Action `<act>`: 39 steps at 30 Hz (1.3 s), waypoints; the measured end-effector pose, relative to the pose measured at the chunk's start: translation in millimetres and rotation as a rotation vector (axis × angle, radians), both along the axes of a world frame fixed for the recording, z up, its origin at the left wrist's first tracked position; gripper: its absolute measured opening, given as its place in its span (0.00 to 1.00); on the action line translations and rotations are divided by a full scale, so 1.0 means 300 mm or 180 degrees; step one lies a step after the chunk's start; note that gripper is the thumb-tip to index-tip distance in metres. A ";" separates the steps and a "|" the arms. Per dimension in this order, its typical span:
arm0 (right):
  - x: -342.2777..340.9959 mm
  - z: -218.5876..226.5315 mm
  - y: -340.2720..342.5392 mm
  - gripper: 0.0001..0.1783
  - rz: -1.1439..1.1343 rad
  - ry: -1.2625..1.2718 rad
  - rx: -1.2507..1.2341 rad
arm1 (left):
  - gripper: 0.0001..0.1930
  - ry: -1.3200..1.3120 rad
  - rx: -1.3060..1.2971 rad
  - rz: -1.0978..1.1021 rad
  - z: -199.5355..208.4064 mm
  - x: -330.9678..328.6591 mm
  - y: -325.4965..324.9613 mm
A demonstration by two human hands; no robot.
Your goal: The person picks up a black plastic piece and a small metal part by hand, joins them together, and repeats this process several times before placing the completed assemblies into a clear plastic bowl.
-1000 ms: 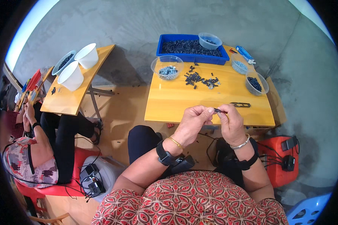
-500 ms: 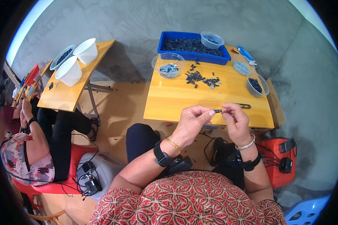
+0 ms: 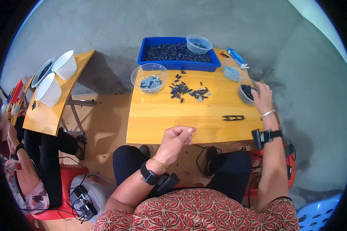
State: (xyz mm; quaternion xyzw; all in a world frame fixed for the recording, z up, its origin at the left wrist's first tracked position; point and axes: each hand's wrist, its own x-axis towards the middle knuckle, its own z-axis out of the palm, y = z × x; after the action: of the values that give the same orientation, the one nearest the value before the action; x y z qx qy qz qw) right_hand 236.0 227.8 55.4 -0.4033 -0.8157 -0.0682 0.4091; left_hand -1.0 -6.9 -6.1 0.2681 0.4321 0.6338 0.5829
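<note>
Small black part (image 3: 254,89) noted at fingertips of my right grip (image 3: 263,97), over clear bowl (image 3: 248,102) of black pieces (image 3: 246,91); whether pinched or loose, cannot tell. Advise fingertips kept inside bowl's mouth, low over pile. My left grip (image 3: 176,140) curled, thumb against forefinger, nothing visible in it, near tabletop (image 3: 165,119) edge. Snips (image 3: 233,118) lie between grips; loose black parts (image 3: 178,90) farther back, blue tray (image 3: 177,67) behind.
</note>
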 end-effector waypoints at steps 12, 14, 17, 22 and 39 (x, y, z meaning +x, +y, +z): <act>-0.331 -0.175 0.022 0.05 0.1053 -0.0590 -0.1877 | 0.07 0.0616 0.0303 0.0195 -0.083 -0.041 0.086; -0.349 -0.190 0.056 0.07 0.1002 -0.1105 -0.1791 | 0.06 0.0645 0.0255 0.0174 -0.079 -0.049 0.091; -0.374 -0.198 0.076 0.09 0.1036 -0.1344 -0.1721 | 0.07 0.0619 0.0388 0.0117 -0.083 -0.061 0.098; -0.405 -0.195 0.060 0.09 0.1123 -0.1498 -0.2062 | 0.10 0.0247 0.0372 0.0143 -0.104 -0.066 0.107; -0.524 -0.181 0.025 0.04 0.1745 -0.0835 -0.1933 | 0.15 -0.0137 0.0449 0.0080 -0.113 -0.077 0.108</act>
State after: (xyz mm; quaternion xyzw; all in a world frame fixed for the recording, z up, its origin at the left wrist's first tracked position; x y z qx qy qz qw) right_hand 78.7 235.4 1.3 -0.2616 -0.9209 0.2355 0.1677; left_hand -24.0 25.7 -40.0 0.2894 0.3770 0.6755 0.5637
